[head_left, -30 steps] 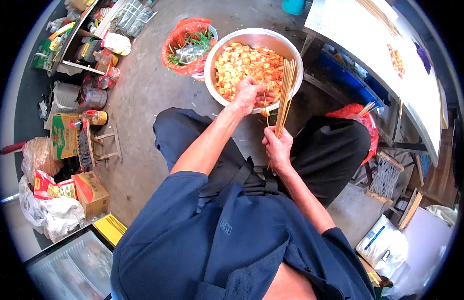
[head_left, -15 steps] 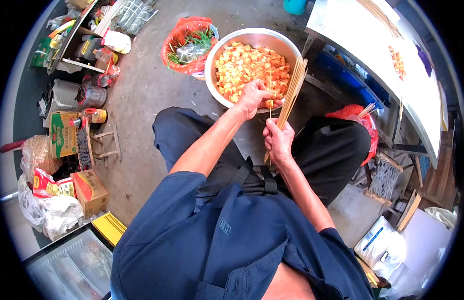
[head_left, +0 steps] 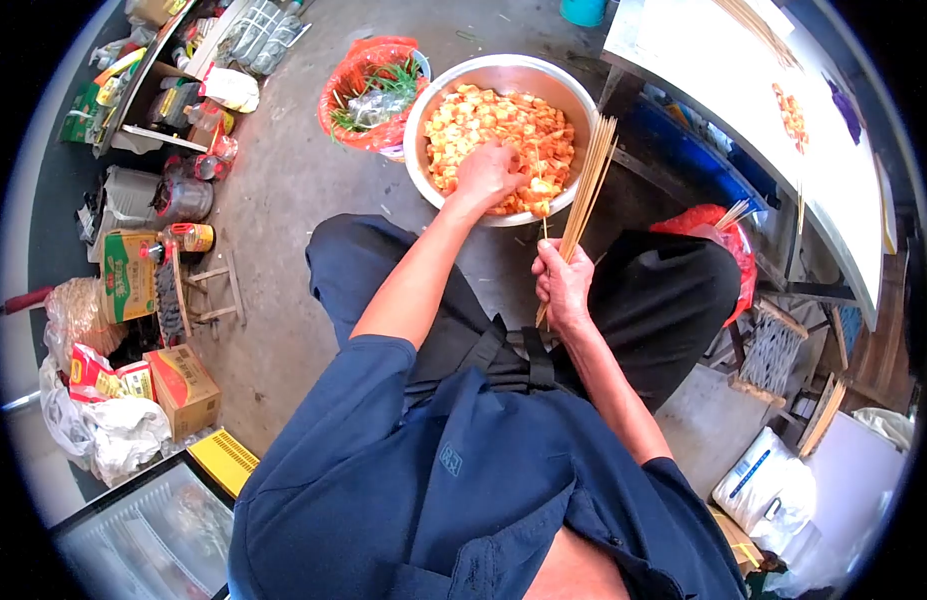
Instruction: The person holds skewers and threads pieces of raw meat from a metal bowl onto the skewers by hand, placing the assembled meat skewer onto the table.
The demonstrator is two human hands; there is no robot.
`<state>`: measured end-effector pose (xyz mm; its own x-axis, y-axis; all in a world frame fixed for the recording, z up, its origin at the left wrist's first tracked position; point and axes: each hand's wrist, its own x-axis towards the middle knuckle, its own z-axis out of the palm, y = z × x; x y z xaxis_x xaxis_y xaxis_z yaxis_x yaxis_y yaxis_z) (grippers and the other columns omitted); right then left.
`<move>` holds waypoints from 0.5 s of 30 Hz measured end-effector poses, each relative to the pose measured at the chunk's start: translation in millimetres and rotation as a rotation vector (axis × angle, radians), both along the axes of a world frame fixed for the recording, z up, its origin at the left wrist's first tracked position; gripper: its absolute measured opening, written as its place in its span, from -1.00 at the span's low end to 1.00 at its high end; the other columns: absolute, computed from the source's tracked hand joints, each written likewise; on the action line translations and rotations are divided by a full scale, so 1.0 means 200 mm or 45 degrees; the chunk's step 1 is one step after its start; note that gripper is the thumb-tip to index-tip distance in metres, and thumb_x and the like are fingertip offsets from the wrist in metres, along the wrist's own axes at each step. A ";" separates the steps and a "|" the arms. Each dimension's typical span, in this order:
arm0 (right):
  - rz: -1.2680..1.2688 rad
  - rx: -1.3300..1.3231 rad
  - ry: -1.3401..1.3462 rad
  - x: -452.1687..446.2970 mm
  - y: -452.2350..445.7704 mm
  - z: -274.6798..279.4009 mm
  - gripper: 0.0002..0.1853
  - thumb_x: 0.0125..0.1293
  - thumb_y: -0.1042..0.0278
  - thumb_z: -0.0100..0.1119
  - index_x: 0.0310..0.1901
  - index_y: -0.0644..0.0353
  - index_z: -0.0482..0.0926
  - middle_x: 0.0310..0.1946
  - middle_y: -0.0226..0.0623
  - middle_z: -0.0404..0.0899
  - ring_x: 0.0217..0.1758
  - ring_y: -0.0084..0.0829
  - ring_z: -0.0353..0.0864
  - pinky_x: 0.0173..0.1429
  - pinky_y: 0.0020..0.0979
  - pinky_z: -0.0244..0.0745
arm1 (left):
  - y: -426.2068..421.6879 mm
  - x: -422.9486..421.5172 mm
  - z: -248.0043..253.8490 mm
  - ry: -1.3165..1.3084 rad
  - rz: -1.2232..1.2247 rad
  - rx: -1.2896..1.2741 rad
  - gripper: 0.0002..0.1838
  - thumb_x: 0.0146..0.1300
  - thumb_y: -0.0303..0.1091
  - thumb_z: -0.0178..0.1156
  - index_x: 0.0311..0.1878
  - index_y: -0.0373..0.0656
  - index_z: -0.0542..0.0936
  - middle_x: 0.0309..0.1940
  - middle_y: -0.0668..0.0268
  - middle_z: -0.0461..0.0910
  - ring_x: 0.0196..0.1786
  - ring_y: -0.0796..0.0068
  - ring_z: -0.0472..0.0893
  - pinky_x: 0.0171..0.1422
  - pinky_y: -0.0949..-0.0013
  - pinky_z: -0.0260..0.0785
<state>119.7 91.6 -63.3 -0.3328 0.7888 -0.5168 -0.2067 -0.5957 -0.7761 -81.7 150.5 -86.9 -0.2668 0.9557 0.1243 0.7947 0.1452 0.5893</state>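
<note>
My left hand (head_left: 486, 176) is over a metal bowl (head_left: 416, 150) of orange-coated food cubes (head_left: 470, 112). Its fingers curl downward among the cubes, and whatever they pinch is hidden. Below and right of the bowl, my right hand (head_left: 564, 280) is wrapped around a bundle of thin bamboo skewers (head_left: 587, 185) that point up and slightly right. The same hand also holds one separate skewer (head_left: 544, 228), with a few orange cubes (head_left: 539, 197) threaded on its upper part, over the bowl's near rim.
Left of the bowl stands a red-bag-lined container (head_left: 335, 95) with green stalks. A white table (head_left: 673, 50) at the right bears skewers and a loaded skewer (head_left: 791, 118). A red bag (head_left: 745, 262) holding skewers sits beside my right knee. Boxes (head_left: 183, 385) and bottles line the left side.
My left hand has moved from the single skewer up and left into the food cubes. My right hand has shifted slightly right, still holding the skewers.
</note>
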 end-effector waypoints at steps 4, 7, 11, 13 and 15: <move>0.012 0.052 -0.010 0.00 0.00 0.02 -0.87 0.32 0.35 0.16 -0.25 0.21 0.47 -0.65 -0.44 0.43 -0.79 -0.73 0.18 -0.76 -0.63 0.05 | 0.04 0.00 -0.10 0.174 0.047 0.028 -0.69 0.00 -0.11 0.28 -0.37 -0.19 0.62 -0.43 0.11 0.57 -0.26 0.03 0.59 -0.17 0.03 0.41; 0.022 0.067 -0.016 0.01 0.00 0.02 -0.87 0.32 0.35 0.15 -0.25 0.21 0.47 -0.65 -0.44 0.43 -0.79 -0.73 0.18 -0.75 -0.64 0.05 | 0.07 -0.04 -0.15 0.181 -0.012 0.097 -0.74 -0.01 -0.20 0.28 -0.36 -0.20 0.62 -0.50 0.14 0.59 -0.39 0.11 0.60 -0.27 0.07 0.43; 0.042 0.052 -0.026 0.02 -0.03 0.02 -0.87 0.32 0.34 0.16 -0.26 0.21 0.47 -0.65 -0.45 0.43 -0.78 -0.73 0.18 -0.74 -0.64 0.05 | 0.05 -0.09 -0.16 -0.606 0.243 -0.032 -0.91 -0.04 -0.41 0.24 -0.44 -0.19 0.63 -0.55 0.19 0.61 -0.51 0.25 0.60 -0.39 0.21 0.44; 0.048 0.052 -0.014 0.01 -0.03 0.02 -0.87 0.32 0.34 0.16 -0.26 0.20 0.47 -0.65 -0.45 0.43 -0.78 -0.74 0.18 -0.74 -0.64 0.05 | 0.03 -0.07 -0.02 -1.174 0.429 -0.195 -0.93 0.12 -0.44 0.26 -0.34 -0.19 0.58 -0.53 0.37 0.57 -0.55 0.55 0.54 -0.48 0.51 0.39; 0.065 0.044 -0.048 0.01 -0.03 0.02 -0.87 0.33 0.38 0.16 -0.22 0.23 0.45 -0.64 -0.42 0.43 -0.79 -0.74 0.17 -0.74 -0.66 0.06 | 0.03 -0.09 -0.02 -1.404 0.442 -0.161 -0.91 0.14 -0.45 0.25 -0.29 -0.19 0.57 -0.49 0.35 0.57 -0.50 0.53 0.56 -0.44 0.48 0.43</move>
<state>121.3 85.2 -58.6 -0.3539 0.7886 -0.5028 -0.1467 -0.5777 -0.8029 -99.5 155.7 -90.6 -0.4208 0.7989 -0.4298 -0.2342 0.3621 0.9022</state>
